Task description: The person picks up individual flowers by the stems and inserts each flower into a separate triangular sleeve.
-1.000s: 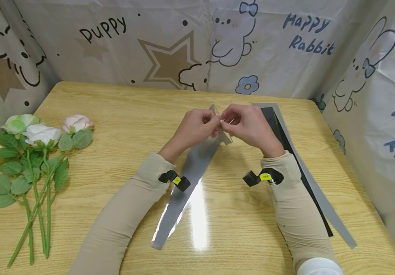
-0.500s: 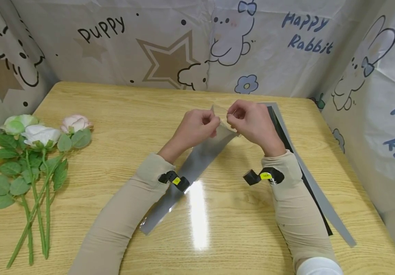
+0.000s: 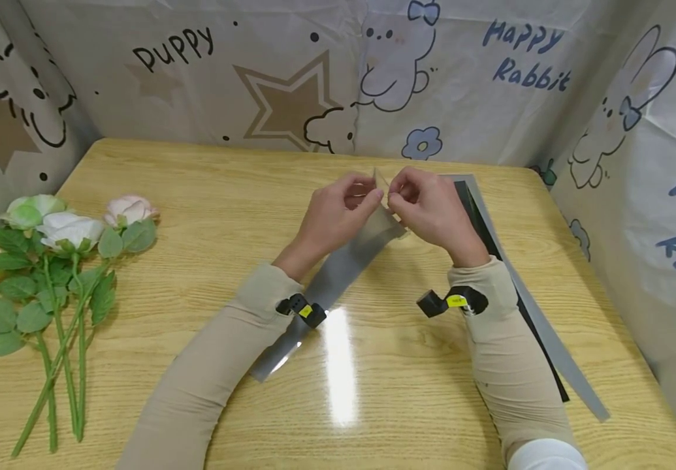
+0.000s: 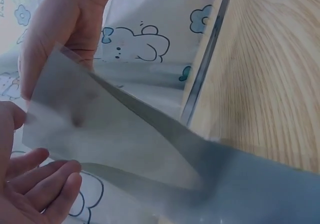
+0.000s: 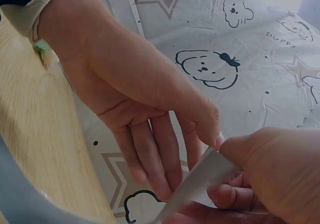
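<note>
A long grey plastic flower sleeve (image 3: 343, 267) runs from both hands down toward the near side of the table, passing beside the left forearm. Its upper end is lifted, and in the left wrist view the plastic sleeve (image 4: 115, 129) shows two layers parted along its length. My left hand (image 3: 338, 212) pinches the upper edge with the thumb and a finger, its other fingers loosely bent below. Close on the right, my right hand (image 3: 428, 209) pinches the same end. In the right wrist view, the left thumb and right hand (image 5: 270, 171) meet at the rim.
On the wooden table (image 3: 214, 215), several artificial roses with green stems lie at left, among them a white rose (image 3: 73, 232). A black sleeve (image 3: 540, 352) and another grey sleeve (image 3: 579, 378) lie under and beside the right forearm. Printed cloth (image 3: 196, 98) walls the table's back.
The right hand has moved right, away from the left, and the sleeve's upper end has spread. The left hand has shifted slightly up and right. The sleeve's near end has swung left and up.
</note>
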Action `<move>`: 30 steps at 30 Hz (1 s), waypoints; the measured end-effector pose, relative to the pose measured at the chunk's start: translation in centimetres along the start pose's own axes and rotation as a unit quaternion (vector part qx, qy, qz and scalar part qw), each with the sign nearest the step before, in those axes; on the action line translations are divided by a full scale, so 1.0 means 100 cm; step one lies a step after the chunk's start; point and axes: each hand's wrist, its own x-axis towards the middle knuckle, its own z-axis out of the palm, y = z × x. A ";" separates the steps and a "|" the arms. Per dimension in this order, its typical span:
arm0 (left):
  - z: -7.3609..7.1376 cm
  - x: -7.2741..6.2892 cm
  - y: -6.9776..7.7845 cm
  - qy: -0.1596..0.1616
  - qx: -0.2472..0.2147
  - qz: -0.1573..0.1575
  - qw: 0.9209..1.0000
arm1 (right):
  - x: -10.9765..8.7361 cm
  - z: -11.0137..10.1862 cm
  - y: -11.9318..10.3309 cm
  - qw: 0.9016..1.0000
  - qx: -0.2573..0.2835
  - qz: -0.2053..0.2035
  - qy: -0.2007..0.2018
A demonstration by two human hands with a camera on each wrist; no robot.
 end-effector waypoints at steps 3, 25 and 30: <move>0.000 0.000 0.002 0.010 -0.012 0.003 1.000 | -0.001 0.000 -0.001 1.000 0.009 -0.004 -0.003; 0.004 -0.003 -0.003 -0.083 0.037 0.106 0.990 | -0.001 0.001 -0.003 0.998 0.066 0.006 0.005; 0.000 -0.001 -0.004 -0.052 0.057 0.107 0.991 | -0.001 0.000 0.000 0.998 0.058 0.001 0.026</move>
